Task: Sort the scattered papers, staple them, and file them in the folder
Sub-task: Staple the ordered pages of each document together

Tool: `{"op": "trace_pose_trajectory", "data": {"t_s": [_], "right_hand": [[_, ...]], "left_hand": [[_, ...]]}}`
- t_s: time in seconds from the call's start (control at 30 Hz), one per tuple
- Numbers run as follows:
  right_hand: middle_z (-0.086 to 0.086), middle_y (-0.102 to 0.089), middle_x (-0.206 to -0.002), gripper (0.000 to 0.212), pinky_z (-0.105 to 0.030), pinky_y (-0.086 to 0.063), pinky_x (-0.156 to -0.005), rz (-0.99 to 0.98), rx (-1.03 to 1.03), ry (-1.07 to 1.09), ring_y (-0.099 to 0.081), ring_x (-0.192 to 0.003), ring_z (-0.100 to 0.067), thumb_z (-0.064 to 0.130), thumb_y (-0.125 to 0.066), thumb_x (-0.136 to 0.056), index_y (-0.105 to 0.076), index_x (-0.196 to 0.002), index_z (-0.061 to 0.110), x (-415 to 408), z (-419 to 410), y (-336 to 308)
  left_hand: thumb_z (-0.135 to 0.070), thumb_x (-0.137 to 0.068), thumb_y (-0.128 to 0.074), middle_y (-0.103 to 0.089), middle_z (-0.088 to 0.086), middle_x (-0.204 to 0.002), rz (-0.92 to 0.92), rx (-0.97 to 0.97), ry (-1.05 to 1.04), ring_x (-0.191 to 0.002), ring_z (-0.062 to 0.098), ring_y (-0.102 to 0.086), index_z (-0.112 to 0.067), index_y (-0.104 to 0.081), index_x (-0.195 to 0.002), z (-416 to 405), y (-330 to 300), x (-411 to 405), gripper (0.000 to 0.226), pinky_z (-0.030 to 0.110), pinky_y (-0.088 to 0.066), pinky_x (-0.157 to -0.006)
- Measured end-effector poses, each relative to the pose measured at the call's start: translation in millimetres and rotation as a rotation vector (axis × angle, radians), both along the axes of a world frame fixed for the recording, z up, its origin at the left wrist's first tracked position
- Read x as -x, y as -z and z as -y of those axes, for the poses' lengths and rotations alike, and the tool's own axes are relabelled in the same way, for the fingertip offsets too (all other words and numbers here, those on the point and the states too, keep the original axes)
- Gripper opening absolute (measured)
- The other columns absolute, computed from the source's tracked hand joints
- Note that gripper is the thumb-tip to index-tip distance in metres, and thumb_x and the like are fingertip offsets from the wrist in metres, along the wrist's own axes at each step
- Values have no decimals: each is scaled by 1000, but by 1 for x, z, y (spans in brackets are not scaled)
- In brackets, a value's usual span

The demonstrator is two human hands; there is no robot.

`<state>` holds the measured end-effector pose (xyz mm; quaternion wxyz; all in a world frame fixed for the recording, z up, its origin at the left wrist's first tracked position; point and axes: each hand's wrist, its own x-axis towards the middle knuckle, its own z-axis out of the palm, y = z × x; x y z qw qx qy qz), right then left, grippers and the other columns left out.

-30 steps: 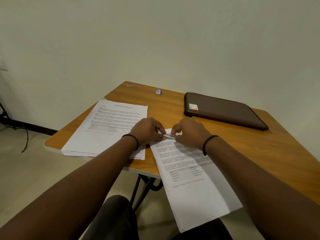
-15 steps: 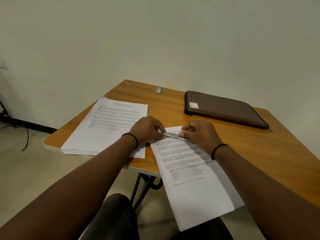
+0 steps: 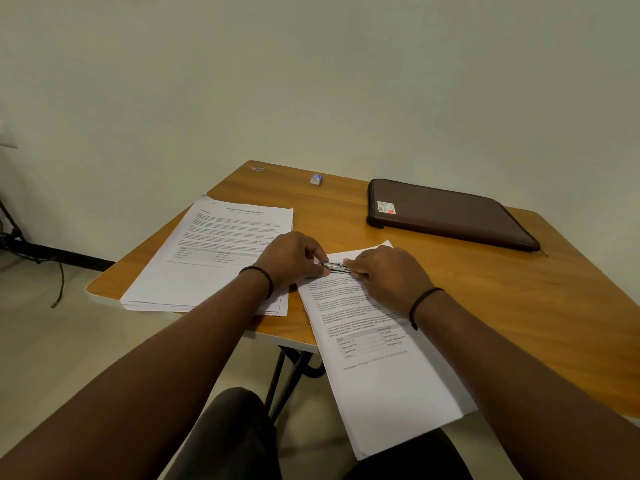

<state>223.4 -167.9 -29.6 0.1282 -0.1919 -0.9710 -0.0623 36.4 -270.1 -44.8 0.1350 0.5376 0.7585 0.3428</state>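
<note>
Two hands: both meet over the stapler at the far left corner of the nearer paper set.
Stapler: small metal stapler (image 3: 336,267), lying on that corner, its long axis running left to right with a slight slope toward the near right.
Left hand: left hand (image 3: 294,256), fingers curled, pinching the left tip of the stapler and the paper corner under it; it is just left of the tool.
Right hand: right hand (image 3: 384,275), fingers curled round the right end of the stapler, knuckles up, resting on the sheet; it is just right of the tool.
Nearer hand: neither, both touch the stapler; my guess is the right one will do the squeezing.
Paper sets, count two: stapling set (image 3: 377,344), turned askew with its near end hanging over the counter edge; waiting stack (image 3: 221,251), to the left, flat, its near right corner under the left wrist.
Folder, count one: brown zip folder (image 3: 450,214), closed, at the far right, well apart from both hands.
Small items, count two: little box (image 3: 316,179), perhaps staples, near the far edge; tiny scrap (image 3: 258,168) at the far corner, too small to tell.
Counter: wooden counter (image 3: 519,289), bare to the right of the hands.
Step, as I judge: stapling the first set; filing not yet begun.
</note>
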Motion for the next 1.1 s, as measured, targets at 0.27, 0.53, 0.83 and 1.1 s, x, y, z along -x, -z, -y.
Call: {"op": "trace_pose_trajectory", "data": {"t_s": [0.27, 0.53, 0.83, 1.1], "right_hand": [[-1, -64, -120, 47, -39, -50, -90, 22, 259, 261, -58, -109, -20, 50, -66, -88, -61, -128, 25, -18, -10, -9], [8, -64, -98, 16, -35, -49, -79, 95, 263, 374, -57, -92, -15, 44, -69, -86, -60, -92, 32, -31, -20, -23], [-3, -67, -89, 29, -28, -56, -72, -447, 537, 109, -65, -82, -15, 5, -79, -79, -65, -102, 18, -10, -3, -43], [9, -67, -88, 14, -27, -40, -73, -263, 571, 58, -57, -79, -6, 20, -67, -93, -75, -103, 14, 21, 13, -14]], "left_hand": [[-24, -80, -82, -72, -6, -97, -4, 8, -4, -84, 10, -64, -17, -79, -96, -1, 1, 0, 18, 25, -53, -69], [-20, -72, -88, -74, -2, -82, 76, 3, -36, -83, 18, -69, -15, -78, -81, -2, 0, -3, 15, 39, -59, -78], [-12, -77, -84, -74, -2, -85, 72, 48, 37, -85, 15, -69, -15, -77, -94, 1, -8, 4, 19, 29, -57, -79], [8, -84, -67, -72, 21, -90, 474, -58, -30, -85, 27, -69, -16, -64, -106, 9, -4, 6, 33, 43, -60, -80]]}}
